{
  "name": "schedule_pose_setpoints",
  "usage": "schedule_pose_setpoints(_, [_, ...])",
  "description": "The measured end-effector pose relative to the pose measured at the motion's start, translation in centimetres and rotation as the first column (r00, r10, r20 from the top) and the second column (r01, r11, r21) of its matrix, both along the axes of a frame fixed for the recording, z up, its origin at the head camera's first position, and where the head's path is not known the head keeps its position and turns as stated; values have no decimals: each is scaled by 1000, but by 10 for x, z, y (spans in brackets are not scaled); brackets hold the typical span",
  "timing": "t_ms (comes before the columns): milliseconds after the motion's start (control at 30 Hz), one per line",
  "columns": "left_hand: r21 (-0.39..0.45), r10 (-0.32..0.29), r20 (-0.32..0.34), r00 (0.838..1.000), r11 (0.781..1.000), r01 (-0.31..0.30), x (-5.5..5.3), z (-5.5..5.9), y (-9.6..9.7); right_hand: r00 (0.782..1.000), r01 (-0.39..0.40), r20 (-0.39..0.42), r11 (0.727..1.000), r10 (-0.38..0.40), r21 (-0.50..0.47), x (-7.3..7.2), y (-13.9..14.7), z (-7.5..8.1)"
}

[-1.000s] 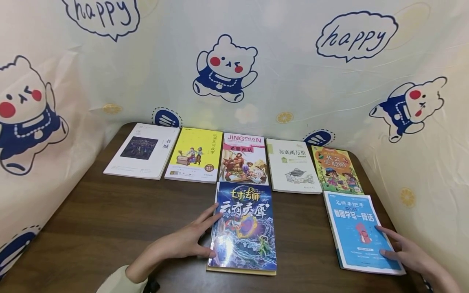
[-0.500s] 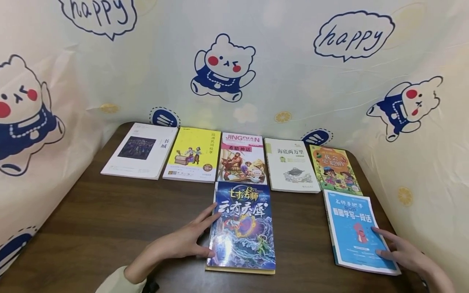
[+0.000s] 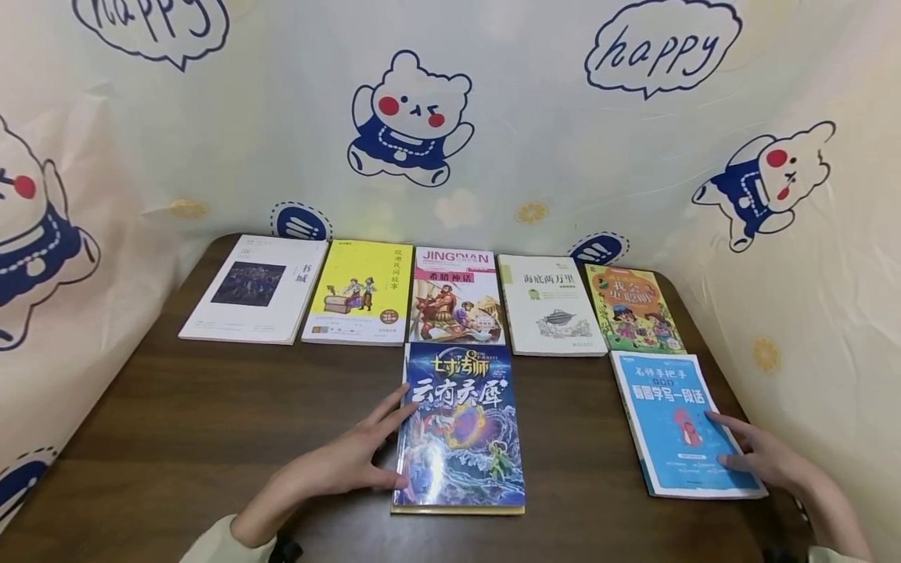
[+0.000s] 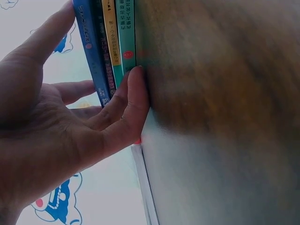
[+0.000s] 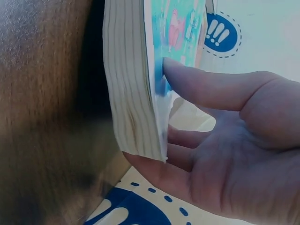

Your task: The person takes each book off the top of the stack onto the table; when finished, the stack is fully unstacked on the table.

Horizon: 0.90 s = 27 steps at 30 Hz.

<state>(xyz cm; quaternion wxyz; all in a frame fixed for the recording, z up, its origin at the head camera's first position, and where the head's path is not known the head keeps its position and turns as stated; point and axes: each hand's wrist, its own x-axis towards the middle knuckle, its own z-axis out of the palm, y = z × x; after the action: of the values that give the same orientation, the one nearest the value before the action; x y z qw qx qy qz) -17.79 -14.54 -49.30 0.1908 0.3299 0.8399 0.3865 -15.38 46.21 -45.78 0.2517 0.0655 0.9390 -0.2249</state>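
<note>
The left hand (image 3: 355, 457) is resting against the spine side of a stack of slim paperbacks (image 4: 111, 37), its digits spread and loosely bent, touching rather than clasping; the left-wrist view is showing smooth blue, dark, orange-and-green and teal spines. A glossy dark-blue 七寸法师 book (image 3: 464, 438) is lying on top, catching a bright patch of light. The right hand (image 3: 774, 457) is gripping the light-blue book (image 3: 672, 426) by its right edge, the thumb on the smooth cover, the other fingers partly hidden around the side; below that cover, a thick block of cream pages is showing wavy layers. Beyond, five rectangular books are lying in a row: white 书城 (image 3: 253, 320), yellow 欧洲民间故事 (image 3: 359, 270), JINGDIAN 希腊神话 (image 3: 457, 297), off-white 海底两万里 (image 3: 552, 301) and orange-and-green 我会更聪明 (image 3: 633, 309). Everything is lying on a dark wood-grained table (image 3: 211, 438) with rounded corners; behind it, creased bear-printed sheeting (image 3: 296, 117) is hanging.
</note>
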Motion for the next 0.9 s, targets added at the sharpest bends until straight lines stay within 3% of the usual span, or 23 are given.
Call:
schedule_pose_setpoints(600, [-15, 7, 8, 1000, 1000, -7, -1, 1, -1, 1000, 30, 5, 999, -30, 27, -2, 2, -1])
schedule_pose_setpoints(767, [0, 1, -10, 1000, 1000, -1, 1, 2, -1, 999, 47, -14, 994, -46, 97, -2, -3, -3])
schedule_pose_setpoints(900, [-10, 8, 13, 1000, 1000, -8, 2, 2, -1, 996, 67, -71, 974, -53, 216, 0, -19, 1])
